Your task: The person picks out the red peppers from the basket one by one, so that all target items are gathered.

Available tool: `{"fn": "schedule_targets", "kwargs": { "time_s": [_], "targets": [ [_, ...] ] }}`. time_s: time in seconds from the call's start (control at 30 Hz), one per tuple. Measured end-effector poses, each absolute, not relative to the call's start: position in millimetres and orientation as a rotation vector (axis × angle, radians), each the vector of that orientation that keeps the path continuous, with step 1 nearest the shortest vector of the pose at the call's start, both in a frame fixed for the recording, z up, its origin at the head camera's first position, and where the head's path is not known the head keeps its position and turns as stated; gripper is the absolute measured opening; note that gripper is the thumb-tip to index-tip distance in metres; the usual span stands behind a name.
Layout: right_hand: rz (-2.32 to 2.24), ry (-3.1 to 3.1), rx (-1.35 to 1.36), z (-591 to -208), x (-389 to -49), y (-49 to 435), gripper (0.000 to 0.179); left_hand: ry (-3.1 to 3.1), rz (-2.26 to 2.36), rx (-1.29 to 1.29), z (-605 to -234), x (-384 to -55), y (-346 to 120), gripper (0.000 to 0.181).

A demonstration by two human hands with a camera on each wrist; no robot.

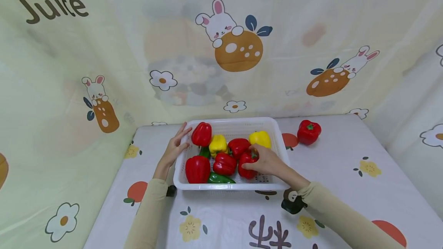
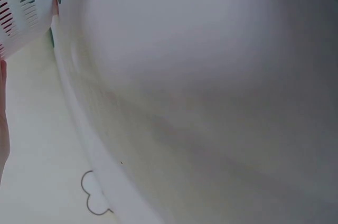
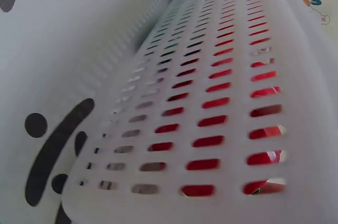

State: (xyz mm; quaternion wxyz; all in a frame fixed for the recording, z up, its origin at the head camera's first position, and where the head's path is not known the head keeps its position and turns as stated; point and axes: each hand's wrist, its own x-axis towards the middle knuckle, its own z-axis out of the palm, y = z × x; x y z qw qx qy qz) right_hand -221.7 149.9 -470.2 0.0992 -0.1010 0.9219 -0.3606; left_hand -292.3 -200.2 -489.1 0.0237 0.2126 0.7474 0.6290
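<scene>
A white plastic basket stands on the table with several bell peppers in it. My right hand reaches in over the near right side and grips a red bell pepper, thumb on its near side. Fingers spread, my left hand rests against the basket's left rim. Close around the gripped pepper are another red bell pepper, a yellow bell pepper and a green pepper. Through the slotted basket wall, red shows in the right wrist view; that hand itself is hidden there.
A single red bell pepper sits on the table right of the basket. The tablecloth has printed flowers and fruit. Behind the table hangs a printed curtain.
</scene>
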Motion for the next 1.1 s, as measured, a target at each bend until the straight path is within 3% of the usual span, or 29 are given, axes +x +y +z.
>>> {"fn": "schedule_targets", "kwargs": {
  "time_s": [0.77, 1.1],
  "targets": [
    [-1.111, 2.887, -0.333, -424.9, -229.3, 181.5, 0.082, 2.284, 1.961, 0.629, -491.6, -292.6, -201.6, 0.053],
    [-1.125, 2.943, -0.186, -396.9, -234.6, 205.9, 0.084, 2.273, 1.981, 0.647, -494.0, -293.5, -201.6, 0.053]
  ]
}}
